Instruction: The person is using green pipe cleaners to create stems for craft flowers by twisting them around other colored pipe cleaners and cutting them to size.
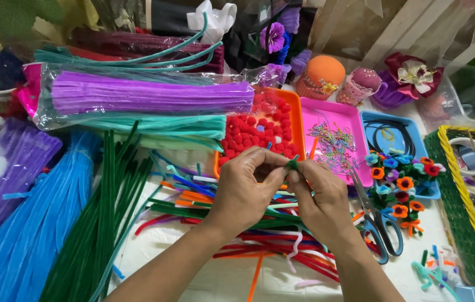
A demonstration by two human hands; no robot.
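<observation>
Fingertips of both hands meet on a small piece of green pipe cleaner (293, 164), held above the middle of the counter (232, 279). The left hand (243, 193) pinches it from the left, thumb and forefinger closed on its end; the right hand (322, 198) grips it from the right, fingers pressed together around it. Beneath the hands lies a loose tangle of cut stems (260, 235) in red, green, orange and blue. Just behind the fingers sits an orange tray (298, 126) filled with red pompoms (257, 131), with a pink tray (349, 120) of small coloured clips beside it and a blue tray (411, 131) further right. A cluster of small handmade flowers (402, 182) rests on the blue tray's near edge, and blue-handled scissors (380, 226) lie just right of the right hand. To the left, long bundles of green (100, 223), blue (36, 235) and purple stems (148, 96) spread across the counter. A green woven basket (458, 218) stands at the far right.
</observation>
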